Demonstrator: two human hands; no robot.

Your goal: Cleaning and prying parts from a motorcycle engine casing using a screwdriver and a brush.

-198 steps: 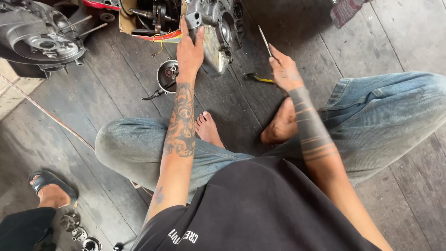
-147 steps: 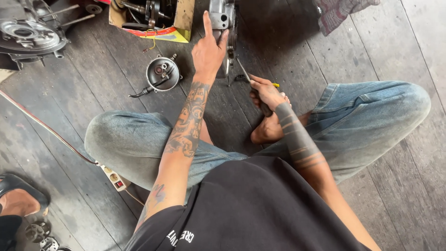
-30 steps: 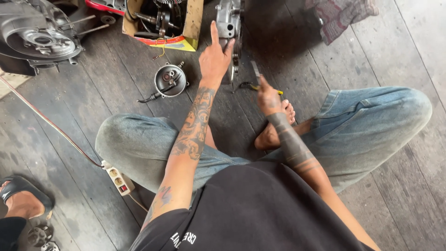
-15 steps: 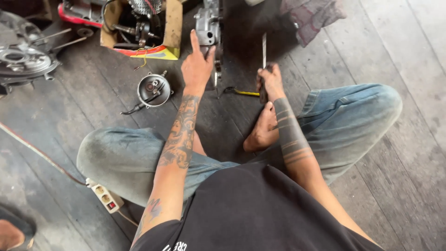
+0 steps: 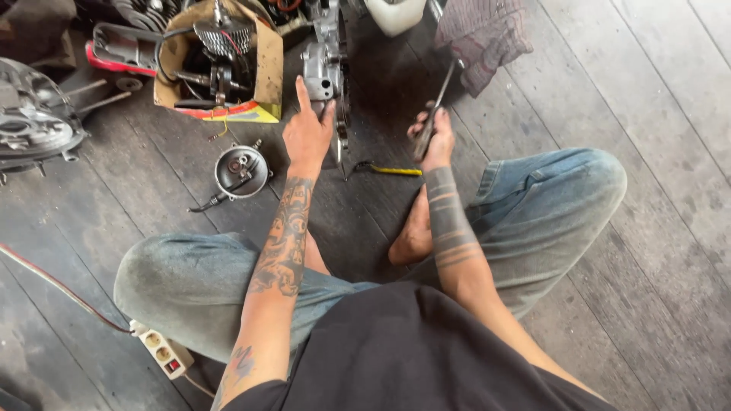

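Left hand (image 5: pixel 308 137) spread open against grey engine casing (image 5: pixel 326 72) on plank floor (image 5: pixel 624 91); right hand (image 5: pixel 434 137) gripping slim metal tool (image 5: pixel 440 103), shaft rising past fingers (image 5: pixel 420 129).

Black shirt, faded jeans, tattooed forearms

Worn plank floor, daylight.
Dark grey wooden floor (image 5: pixel 655 91), boards run diag.; oil-stained patch ahead of the grips, paler boards to their right, lit brighter w/ soft daylight.
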